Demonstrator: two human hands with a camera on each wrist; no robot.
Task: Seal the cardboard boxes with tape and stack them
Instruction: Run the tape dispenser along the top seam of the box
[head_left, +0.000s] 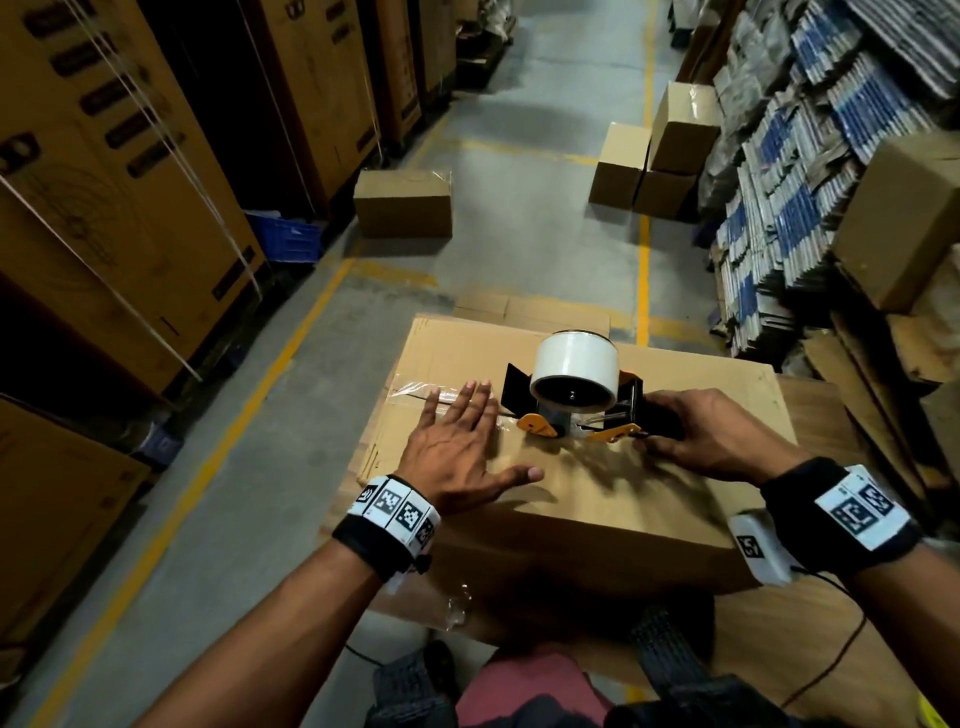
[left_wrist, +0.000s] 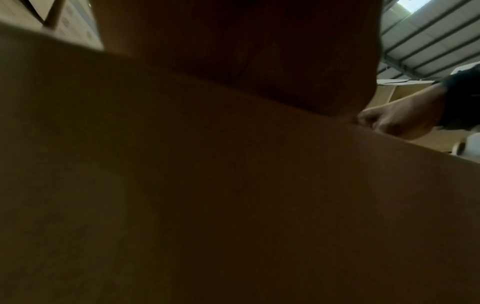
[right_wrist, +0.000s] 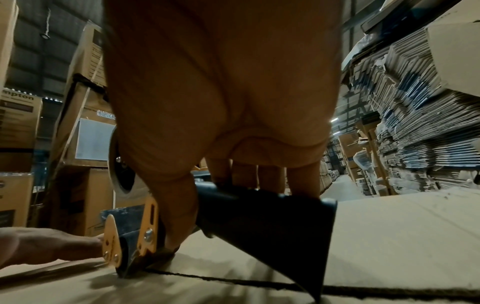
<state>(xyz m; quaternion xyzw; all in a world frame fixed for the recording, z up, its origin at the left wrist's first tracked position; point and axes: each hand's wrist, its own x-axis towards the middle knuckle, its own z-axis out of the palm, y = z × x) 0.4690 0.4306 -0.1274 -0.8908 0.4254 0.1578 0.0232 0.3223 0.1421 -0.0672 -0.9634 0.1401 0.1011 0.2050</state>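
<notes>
A large cardboard box (head_left: 675, 415) stands before me with its top flaps closed along a dark seam (right_wrist: 233, 282). My left hand (head_left: 462, 441) lies flat on the lid, fingers straight, pressing a strip of clear tape (head_left: 415, 392) at the left end of the seam. My right hand (head_left: 711, 436) grips the black handle (right_wrist: 259, 216) of an orange tape dispenser (head_left: 571, 410) carrying a white roll (head_left: 574, 371). The dispenser's front sits on the seam just right of my left fingers. The left wrist view is mostly dark cardboard (left_wrist: 182, 185).
A small sealed box (head_left: 402, 203) sits on the floor ahead. Three boxes (head_left: 654, 156) are stacked at the right by a yellow floor line. Tall cartons (head_left: 104, 182) line the left side. Bundles of flattened cardboard (head_left: 779, 182) pile up at the right.
</notes>
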